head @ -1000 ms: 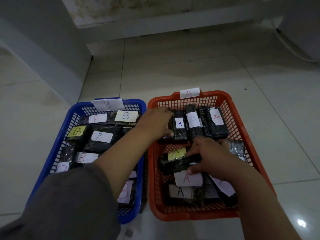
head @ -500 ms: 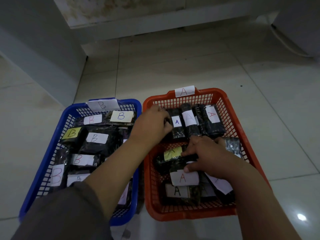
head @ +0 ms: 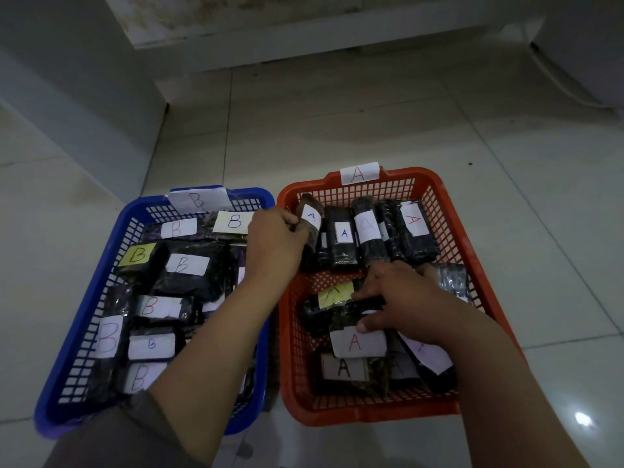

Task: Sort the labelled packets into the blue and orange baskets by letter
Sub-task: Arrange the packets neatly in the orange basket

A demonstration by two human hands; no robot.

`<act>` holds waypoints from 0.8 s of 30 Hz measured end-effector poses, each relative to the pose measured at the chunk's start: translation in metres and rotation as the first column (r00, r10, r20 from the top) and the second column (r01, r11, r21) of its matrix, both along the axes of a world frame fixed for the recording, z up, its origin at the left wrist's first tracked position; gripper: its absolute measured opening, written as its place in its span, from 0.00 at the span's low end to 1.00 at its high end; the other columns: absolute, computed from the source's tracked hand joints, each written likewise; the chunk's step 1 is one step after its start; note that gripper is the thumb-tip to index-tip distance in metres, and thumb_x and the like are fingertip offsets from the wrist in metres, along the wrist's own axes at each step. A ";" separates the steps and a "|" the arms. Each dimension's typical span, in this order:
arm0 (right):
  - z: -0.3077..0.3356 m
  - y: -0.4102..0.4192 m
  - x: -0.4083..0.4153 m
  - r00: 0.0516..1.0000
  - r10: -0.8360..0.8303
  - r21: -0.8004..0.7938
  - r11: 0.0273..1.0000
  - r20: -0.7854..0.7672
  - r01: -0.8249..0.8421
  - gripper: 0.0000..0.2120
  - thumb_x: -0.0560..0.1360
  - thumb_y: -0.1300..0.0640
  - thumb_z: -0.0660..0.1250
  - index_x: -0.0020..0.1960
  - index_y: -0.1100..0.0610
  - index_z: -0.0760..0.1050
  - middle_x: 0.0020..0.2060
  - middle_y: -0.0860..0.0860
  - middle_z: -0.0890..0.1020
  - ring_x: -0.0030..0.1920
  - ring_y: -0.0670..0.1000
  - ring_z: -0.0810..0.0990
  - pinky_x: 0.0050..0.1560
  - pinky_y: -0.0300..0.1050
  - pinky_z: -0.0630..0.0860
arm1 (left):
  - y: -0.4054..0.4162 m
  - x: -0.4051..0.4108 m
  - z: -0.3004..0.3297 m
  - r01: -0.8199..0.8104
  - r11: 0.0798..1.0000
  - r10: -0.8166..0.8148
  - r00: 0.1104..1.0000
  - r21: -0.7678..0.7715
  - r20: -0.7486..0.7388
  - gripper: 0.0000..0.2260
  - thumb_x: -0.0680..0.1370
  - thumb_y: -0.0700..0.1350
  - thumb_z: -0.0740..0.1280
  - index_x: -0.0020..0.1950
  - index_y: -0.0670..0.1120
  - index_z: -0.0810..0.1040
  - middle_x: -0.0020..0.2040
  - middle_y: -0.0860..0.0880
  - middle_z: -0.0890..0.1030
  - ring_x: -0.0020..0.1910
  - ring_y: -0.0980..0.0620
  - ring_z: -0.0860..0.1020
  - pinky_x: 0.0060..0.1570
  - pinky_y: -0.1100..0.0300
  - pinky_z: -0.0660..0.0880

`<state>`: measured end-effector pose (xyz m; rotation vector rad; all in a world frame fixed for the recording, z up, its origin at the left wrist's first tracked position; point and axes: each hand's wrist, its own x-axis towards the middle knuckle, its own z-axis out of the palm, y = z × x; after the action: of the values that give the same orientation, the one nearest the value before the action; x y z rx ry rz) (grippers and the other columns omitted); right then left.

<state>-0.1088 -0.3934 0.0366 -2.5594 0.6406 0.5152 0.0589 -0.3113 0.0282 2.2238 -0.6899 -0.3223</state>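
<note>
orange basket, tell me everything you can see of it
The orange basket is a rectangular plastic crate with lattice walls and floor, sitting on the tiled floor right beside the blue basket. A white paper label marked A in red hangs on its far rim. Dark packets labelled A fill it. The left hand grips one packet at its far left; the right hand rests on packets in the middle.

Two mesh plastic baskets side by side on the floor, nearly touching: blue basket (head: 84, 319) on the left, tagged B at its far rim, filled with dark packets (head: 192, 268) labelled B; orange basket (head: 449, 211) on the right, tagged A, holding dark packets labelled A, a row (head: 371, 234) along the far end, others heaped nearer. One A packet (head: 310, 219) tilted upright at the far left corner, gripped by the left hand (head: 273, 244); a yellow-labelled packet (head: 332, 304) under the right hand (head: 401, 298).
</note>
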 end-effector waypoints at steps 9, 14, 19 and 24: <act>0.001 0.000 -0.002 0.999 -0.014 0.031 0.999 0.030 0.013 0.21 0.73 0.41 0.66 0.64 0.45 0.75 0.59 0.45 0.70 0.65 0.48 0.64 0.67 0.55 0.54 | 0.002 -0.002 -0.024 0.280 0.810 -0.516 0.757 0.515 0.401 0.11 0.77 0.42 0.63 0.57 0.50 0.81 0.52 0.48 0.80 0.55 0.48 0.74 0.52 0.55 0.72; -0.002 -0.003 0.006 0.984 -0.124 0.027 0.992 0.127 0.122 0.10 0.78 0.55 0.63 0.55 0.46 0.79 0.59 0.44 0.76 0.62 0.49 0.72 0.69 0.53 0.59 | 0.009 0.001 -0.009 0.457 0.670 -0.669 0.712 0.585 0.211 0.14 0.78 0.55 0.62 0.62 0.55 0.76 0.60 0.54 0.76 0.61 0.51 0.65 0.55 0.54 0.59; -0.006 -0.006 0.011 0.959 -0.227 0.043 0.974 0.168 0.223 0.15 0.74 0.62 0.67 0.59 0.51 0.78 0.56 0.50 0.79 0.55 0.50 0.77 0.60 0.48 0.72 | 0.016 -0.015 -0.008 0.682 0.368 -0.792 0.586 0.631 -0.172 0.28 0.72 0.60 0.68 0.70 0.55 0.68 0.61 0.52 0.74 0.64 0.50 0.64 0.59 0.53 0.59; -0.011 -0.005 0.013 0.980 -0.182 -0.062 0.980 0.080 0.187 0.23 0.74 0.53 0.69 0.68 0.48 0.70 0.63 0.52 0.75 0.61 0.53 0.74 0.64 0.51 0.68 | 0.014 -0.004 -0.010 0.678 0.568 -0.721 0.683 0.466 -0.116 0.14 0.79 0.49 0.63 0.65 0.55 0.73 0.58 0.52 0.76 0.61 0.50 0.68 0.55 0.56 0.62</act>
<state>-0.0954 -0.3983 0.0259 -2.5360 0.8728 0.3390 0.0545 -0.2972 0.0179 2.3063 -1.7213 -0.8823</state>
